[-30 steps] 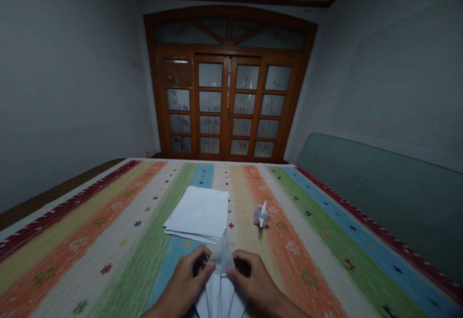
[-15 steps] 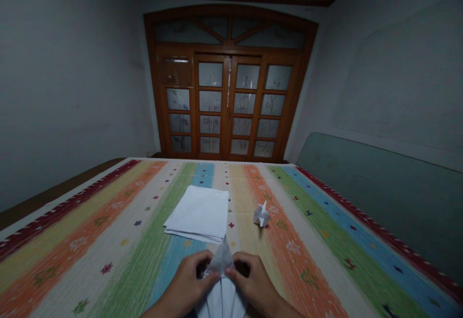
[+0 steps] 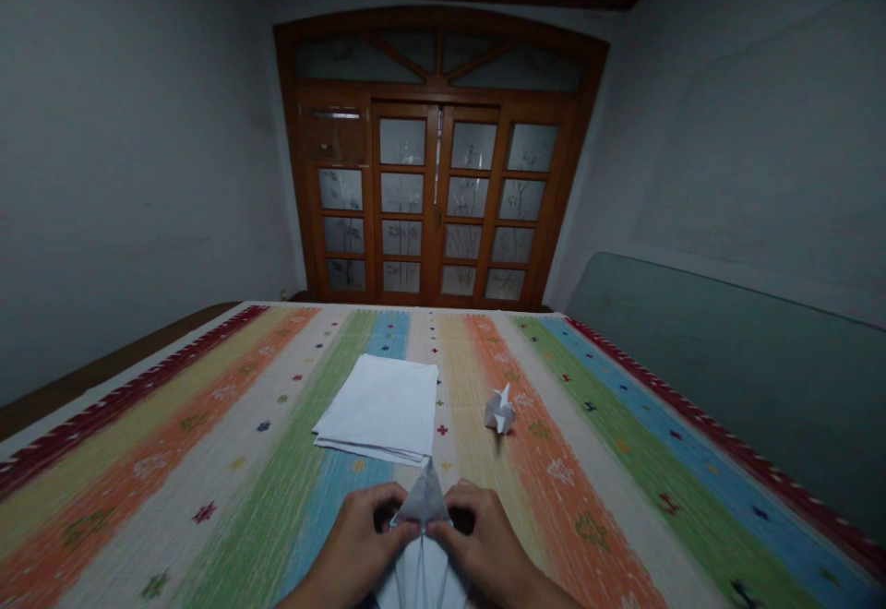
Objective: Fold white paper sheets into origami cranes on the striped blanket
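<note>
A half-folded white paper piece (image 3: pixel 424 535) with a pointed tip lies on the striped mat (image 3: pixel 208 461) at the near edge. My left hand (image 3: pixel 356 549) pinches its left side and my right hand (image 3: pixel 488 549) pinches its right side, thumbs meeting near the tip. Beyond the tip sits a stack of white paper sheets (image 3: pixel 380 409). A small finished folded paper figure (image 3: pixel 499 411) stands to the right of the stack.
The multicoloured striped mat covers the whole surface. A green padded board (image 3: pixel 726 378) runs along the right side. A wooden glazed double door (image 3: pixel 436 203) closes the far wall. Bare grey walls stand left and right.
The paper's pointed tip has come down and shortened as both hands pressed the fold closer together. The stack and the small figure have not moved.
</note>
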A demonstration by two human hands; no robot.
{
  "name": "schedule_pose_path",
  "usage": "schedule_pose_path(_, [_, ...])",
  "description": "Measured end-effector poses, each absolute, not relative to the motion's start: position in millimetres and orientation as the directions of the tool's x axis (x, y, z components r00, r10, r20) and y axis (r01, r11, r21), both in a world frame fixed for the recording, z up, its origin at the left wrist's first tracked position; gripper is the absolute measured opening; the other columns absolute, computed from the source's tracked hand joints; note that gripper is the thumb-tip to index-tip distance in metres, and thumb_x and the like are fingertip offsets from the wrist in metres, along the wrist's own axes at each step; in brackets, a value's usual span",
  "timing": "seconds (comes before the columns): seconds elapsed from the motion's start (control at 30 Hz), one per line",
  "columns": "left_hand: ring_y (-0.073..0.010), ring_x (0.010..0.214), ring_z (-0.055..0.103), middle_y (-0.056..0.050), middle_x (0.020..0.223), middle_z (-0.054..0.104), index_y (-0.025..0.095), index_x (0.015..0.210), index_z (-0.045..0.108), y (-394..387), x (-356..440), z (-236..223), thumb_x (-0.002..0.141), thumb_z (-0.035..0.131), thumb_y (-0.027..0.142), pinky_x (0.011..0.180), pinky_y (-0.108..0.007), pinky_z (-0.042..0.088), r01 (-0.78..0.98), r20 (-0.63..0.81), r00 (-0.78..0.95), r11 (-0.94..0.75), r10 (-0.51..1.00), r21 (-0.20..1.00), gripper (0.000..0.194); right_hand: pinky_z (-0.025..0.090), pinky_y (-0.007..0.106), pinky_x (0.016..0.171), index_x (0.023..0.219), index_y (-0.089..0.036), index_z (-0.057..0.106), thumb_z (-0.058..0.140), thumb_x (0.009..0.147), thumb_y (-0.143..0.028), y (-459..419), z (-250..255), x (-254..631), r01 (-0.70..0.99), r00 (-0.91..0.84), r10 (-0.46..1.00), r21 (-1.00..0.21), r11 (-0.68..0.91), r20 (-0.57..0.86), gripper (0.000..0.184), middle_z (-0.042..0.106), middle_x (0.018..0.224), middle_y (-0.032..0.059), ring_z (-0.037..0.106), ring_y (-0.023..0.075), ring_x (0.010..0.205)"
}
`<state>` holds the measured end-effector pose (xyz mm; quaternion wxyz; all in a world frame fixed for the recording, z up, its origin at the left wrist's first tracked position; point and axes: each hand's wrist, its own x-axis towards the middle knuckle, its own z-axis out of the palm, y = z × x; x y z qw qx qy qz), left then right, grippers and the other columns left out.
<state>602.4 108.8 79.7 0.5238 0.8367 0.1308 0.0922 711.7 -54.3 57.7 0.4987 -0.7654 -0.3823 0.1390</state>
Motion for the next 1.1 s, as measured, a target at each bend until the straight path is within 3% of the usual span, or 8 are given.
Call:
schedule_pose_path(0.37, [-0.0233,0.075,0.061,-0.005,0.079,0.077,0.018,0.082,0.081,107.5,597.4,80.0,0.079,0.064,0.031,0.069,-0.029,0.04,0.075,0.074,0.944,-0.428,0.321,0.901,0.022,0.045,0.031,0.071,0.083,-0.021,0.085,0.071,0.082,-0.025,-56.3,67.0,708.4,0.403,0.683,0.708,-0.901,-0.162,0.178,0.015,0.076,0.079,0.0081,0.067,0.0241,0.078])
schedule_pose_path(0.57, [-0.0253,0.085,0.067,-0.005,0.085,0.078,0.021,0.084,0.082,114.6,590.1,82.7,0.076,0.067,0.028,0.079,-0.031,0.046,0.015,0.088,0.967,-0.4,0.238,0.916,0.019,0.045,0.03,0.071,0.083,-0.023,0.084,0.068,0.082,-0.019,-60.3,61.9,712.4,0.515,0.581,0.745,-0.857,-0.025,0.327,0.016,0.074,0.076,0.0058,0.065,0.0218,0.077])
schedule_pose_path(0.73, [-0.0236,0.077,0.066,-0.007,0.077,0.075,0.02,0.075,0.083,118.9,589.3,84.0,0.077,0.067,0.027,0.079,-0.032,0.045,-0.008,0.102,0.966,-0.365,0.238,0.931,0.018,0.045,0.031,0.072,0.082,-0.023,0.084,0.068,0.079,-0.015,-60.6,62.1,714.4,0.537,0.492,0.771,-0.838,0.096,0.404,0.018,0.074,0.078,0.006,0.066,0.0211,0.078])
schedule_pose_path(0.93, [-0.0242,0.081,0.063,-0.009,0.082,0.072,0.02,0.086,0.085,126.7,583.9,76.5,0.088,0.067,0.047,0.08,-0.034,0.045,-0.147,0.2,0.968,-0.307,0.149,0.94,0.032,0.044,0.031,0.072,0.08,-0.023,0.084,0.064,0.077,-0.011,-61.2,64.2,714.0,0.499,0.518,0.754,-0.859,0.116,0.403,0.024,0.072,0.075,0.0049,0.064,0.0201,0.076])
schedule_pose_path(1.1, [-0.0274,0.089,0.063,-0.01,0.088,0.074,0.021,0.092,0.085,130.0,581.0,70.9,0.091,0.062,0.058,0.082,-0.036,0.045,-0.15,0.211,0.959,-0.297,0.188,0.943,0.043,0.041,0.027,0.064,0.079,-0.023,0.084,0.062,0.076,-0.011,-62.0,63.7,712.8,0.445,0.557,0.765,-0.894,0.054,0.323,0.025,0.062,0.08,0.0035,0.058,0.0171,0.072])
